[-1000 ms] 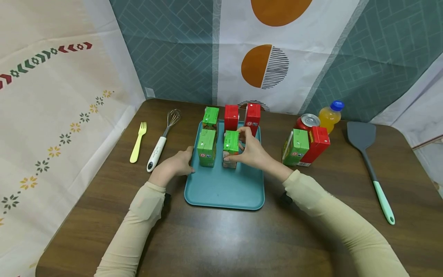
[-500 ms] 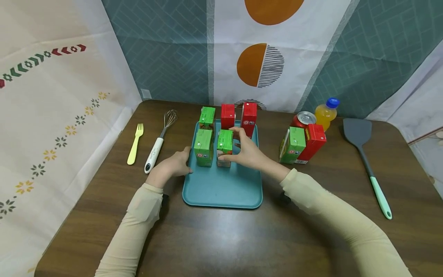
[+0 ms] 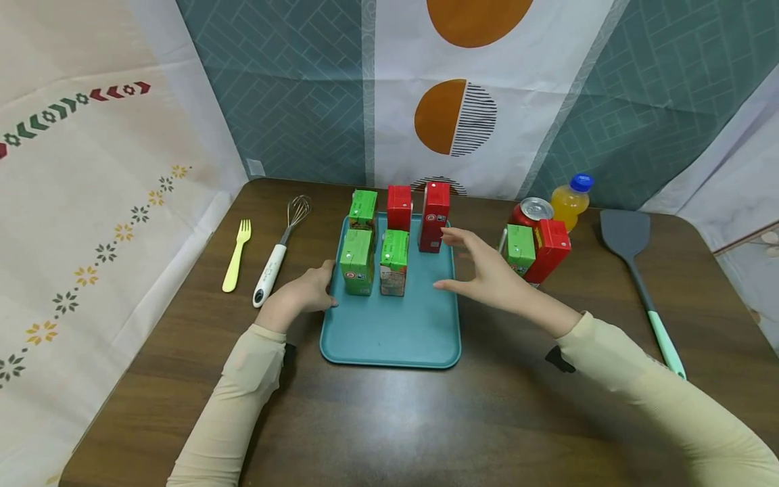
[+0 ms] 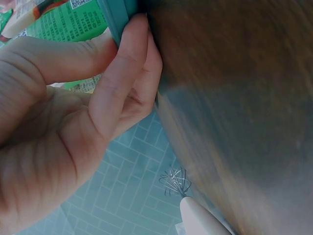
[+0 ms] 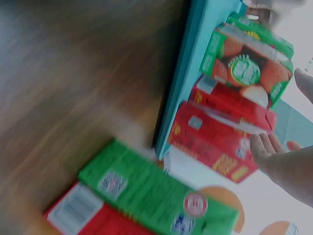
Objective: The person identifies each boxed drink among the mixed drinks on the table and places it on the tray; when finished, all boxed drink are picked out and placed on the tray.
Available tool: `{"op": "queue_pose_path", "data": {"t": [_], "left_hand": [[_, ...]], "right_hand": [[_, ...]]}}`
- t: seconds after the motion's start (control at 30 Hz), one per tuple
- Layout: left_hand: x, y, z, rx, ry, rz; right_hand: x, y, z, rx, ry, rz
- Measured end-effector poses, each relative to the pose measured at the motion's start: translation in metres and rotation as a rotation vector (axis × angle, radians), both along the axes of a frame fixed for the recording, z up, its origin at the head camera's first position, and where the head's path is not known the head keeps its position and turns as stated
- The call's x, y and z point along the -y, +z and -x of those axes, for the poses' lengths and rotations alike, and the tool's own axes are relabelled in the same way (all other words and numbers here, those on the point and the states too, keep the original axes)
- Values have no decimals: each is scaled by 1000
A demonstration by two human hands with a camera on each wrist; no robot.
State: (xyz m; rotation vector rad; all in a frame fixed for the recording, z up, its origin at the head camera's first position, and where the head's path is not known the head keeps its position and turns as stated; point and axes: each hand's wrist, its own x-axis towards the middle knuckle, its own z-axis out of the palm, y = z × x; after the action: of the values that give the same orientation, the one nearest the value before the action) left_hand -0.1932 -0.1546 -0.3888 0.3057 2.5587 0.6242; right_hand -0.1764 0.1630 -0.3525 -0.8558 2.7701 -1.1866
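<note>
We see the teal tray point(image 3: 398, 338) lying flat on the brown tabletop point(image 3: 377, 426); the left hand point(image 3: 307, 289) pinches its left rim between thumb and fingers, so this grip is narrow. On the tray, all upright, stand the middle green carton point(image 3: 393, 270), the left green carton point(image 3: 356, 267) closer to the left rim, the rear green carton point(image 3: 363, 205) in the far left part, the rear red carton point(image 3: 399, 206) at the far edge, and the right red carton point(image 3: 433, 220) toward the far right corner. The right hand point(image 3: 493, 276) is at the tray's right rim; its grip is wide and holds nothing, though we cannot tell if it touches the right red carton.

To the right of the tray we find another green carton point(image 3: 520, 247), another red carton point(image 3: 550, 249), a can point(image 3: 534, 210), a juice bottle point(image 3: 569, 206) and, farther away, a spatula point(image 3: 627, 233). To its left lie a whisk point(image 3: 270, 270) and, beyond, a yellow fork point(image 3: 234, 264).
</note>
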Motion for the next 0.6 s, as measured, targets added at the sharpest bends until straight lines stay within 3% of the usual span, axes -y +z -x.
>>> {"op": "queue_pose_path", "data": {"t": [0.17,0.33,0.6], "left_hand": [[0,0,0,-12,-2,1],[1,0,0,-6,5,1],[0,1,-1,2,12,-9]], "right_hand": [[-24,13,-4,-50,-28,-100],[-48,21,3,-94,-33,-239],[-70,31,15,-273,-96,-499]]}}
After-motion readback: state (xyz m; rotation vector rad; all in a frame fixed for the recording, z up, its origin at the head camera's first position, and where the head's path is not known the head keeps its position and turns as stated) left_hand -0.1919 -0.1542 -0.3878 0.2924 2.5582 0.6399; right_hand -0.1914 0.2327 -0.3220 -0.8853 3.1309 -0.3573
